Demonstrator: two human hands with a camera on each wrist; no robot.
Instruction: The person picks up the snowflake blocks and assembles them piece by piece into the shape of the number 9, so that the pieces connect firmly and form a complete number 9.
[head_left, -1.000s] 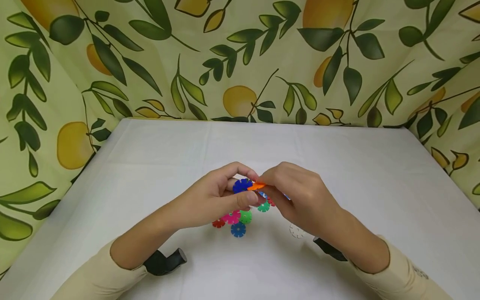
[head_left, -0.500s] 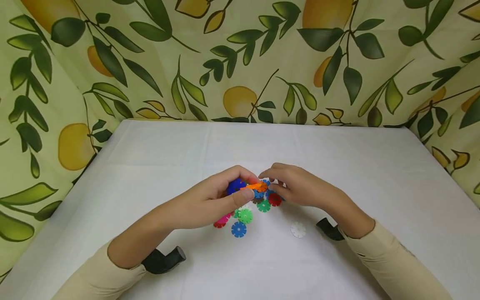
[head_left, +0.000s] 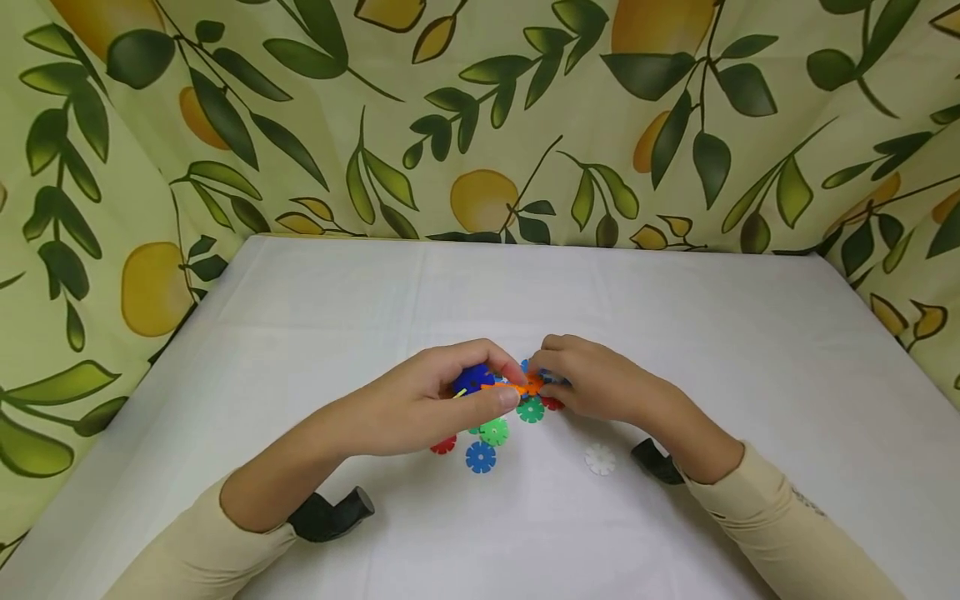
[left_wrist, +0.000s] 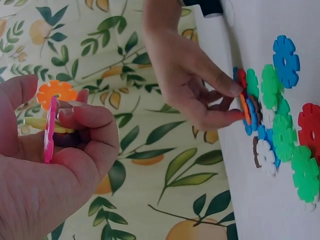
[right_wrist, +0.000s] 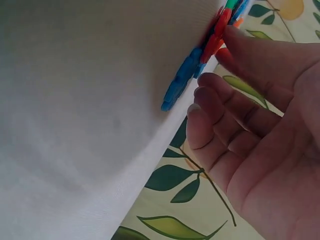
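Low over the table, my left hand [head_left: 423,400] holds a cluster of notched plastic discs joined by their slots. In the left wrist view it shows an orange disc [left_wrist: 56,94], a pink disc [left_wrist: 50,131] seen edge-on and a yellow disc [left_wrist: 37,123]. A dark blue disc [head_left: 472,380] of this cluster shows behind the thumb in the head view. My right hand [head_left: 600,379] is down at the loose pile, its thumb and index finger at the edges of another orange disc [left_wrist: 245,107], which they pinch.
Loose discs lie under and between the hands, among them a green disc [head_left: 531,409], a blue disc [head_left: 481,457] and a red disc [left_wrist: 311,125]. A white disc [head_left: 600,459] lies apart, nearer the right forearm. Patterned cloth [head_left: 480,125] hangs behind the white table [head_left: 337,283].
My right hand has let go of the cluster in the left hand, drawn away to the right and lowered to the pile. The left hand keeps the cluster and has barely shifted.
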